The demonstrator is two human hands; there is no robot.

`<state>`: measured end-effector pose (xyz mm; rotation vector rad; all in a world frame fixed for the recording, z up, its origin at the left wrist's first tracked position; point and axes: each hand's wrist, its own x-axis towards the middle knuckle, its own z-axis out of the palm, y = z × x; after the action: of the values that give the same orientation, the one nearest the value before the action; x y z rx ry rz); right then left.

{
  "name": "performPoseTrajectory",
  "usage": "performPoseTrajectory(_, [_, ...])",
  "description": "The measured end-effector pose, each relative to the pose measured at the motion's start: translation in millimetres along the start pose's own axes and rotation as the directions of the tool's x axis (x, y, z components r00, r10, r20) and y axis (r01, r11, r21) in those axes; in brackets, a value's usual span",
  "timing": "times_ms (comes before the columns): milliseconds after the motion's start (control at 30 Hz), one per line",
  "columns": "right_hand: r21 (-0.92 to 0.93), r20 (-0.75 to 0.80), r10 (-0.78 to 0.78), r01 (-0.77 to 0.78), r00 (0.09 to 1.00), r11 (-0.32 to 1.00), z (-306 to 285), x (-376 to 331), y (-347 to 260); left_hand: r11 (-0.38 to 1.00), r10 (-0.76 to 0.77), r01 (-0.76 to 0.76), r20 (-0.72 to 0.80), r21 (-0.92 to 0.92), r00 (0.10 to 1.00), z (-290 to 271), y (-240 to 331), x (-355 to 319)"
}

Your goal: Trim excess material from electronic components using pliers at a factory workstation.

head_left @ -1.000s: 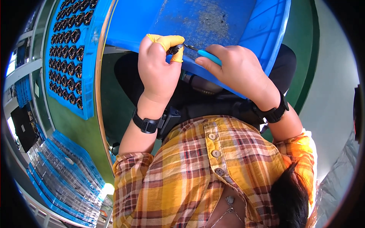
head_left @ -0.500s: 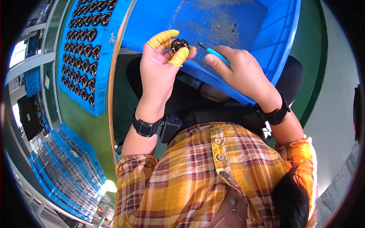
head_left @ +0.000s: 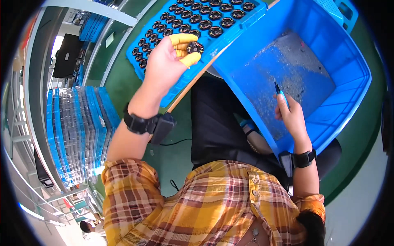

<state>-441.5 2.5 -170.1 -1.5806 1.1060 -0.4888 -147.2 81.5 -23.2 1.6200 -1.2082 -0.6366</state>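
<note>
My left hand (head_left: pixel 166 61) wears yellow finger cots and pinches a small round black motor stator (head_left: pixel 194 48) with wire ends and coils on it. Hand and stator are over the near side of a blue tray (head_left: pixel 172 92), where rows of similar stators (head_left: pixel 215 31) sit. On the right, my right hand (head_left: pixel 292 119) is closed around small blue-handled nippers (head_left: pixel 279 89). Their dark tips point away from me, above a deep blue bin (head_left: pixel 349 110). Grey scraps (head_left: pixel 293 86) lie scattered over the bin's floor.
The tray rests on a green table with a wooden edge (head_left: pixel 184 96). The bin leans close to my legs. Stacked blue-and-clear trays (head_left: pixel 80 135) stand at the left. A black cable (head_left: pixel 176 142) runs near my left forearm. Far off at lower left, another person (head_left: pixel 92 227) shows.
The view has swung left. My left hand has carried the stator from the bin's edge to over the tray, and my right hand with the nippers has drawn apart from it.
</note>
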Motion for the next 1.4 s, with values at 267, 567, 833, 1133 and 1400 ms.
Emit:
performPoseTrajectory(267, [0.019,0.010,0.046,-0.046,0.999,0.999,-13,5,11,0.871,-0.019,-0.009,0.053,0.492,0.998,13,4,50])
performPoseTrajectory(567, [0.034,0.010,0.038,-0.039,0.999,0.999,-35,5,8,0.767,0.186,-0.179,0.054,0.616,0.981,11,-12,51])
performPoseTrajectory(833, [0.038,0.016,0.076,-0.077,0.997,0.996,-43,3,5,0.707,0.144,-0.196,0.133,0.680,0.981,22,14,55])
performPoseTrajectory(1133, [0.048,0.005,0.056,-0.056,0.998,0.997,-44,0,7,0.837,0.182,-0.161,0.011,0.523,0.983,11,8,57])
performPoseTrajectory(1400, [0.056,-0.010,0.038,-0.038,0.999,0.998,-44,-1,9,0.772,0.011,-0.069,0.096,0.632,0.995,25,19,54])
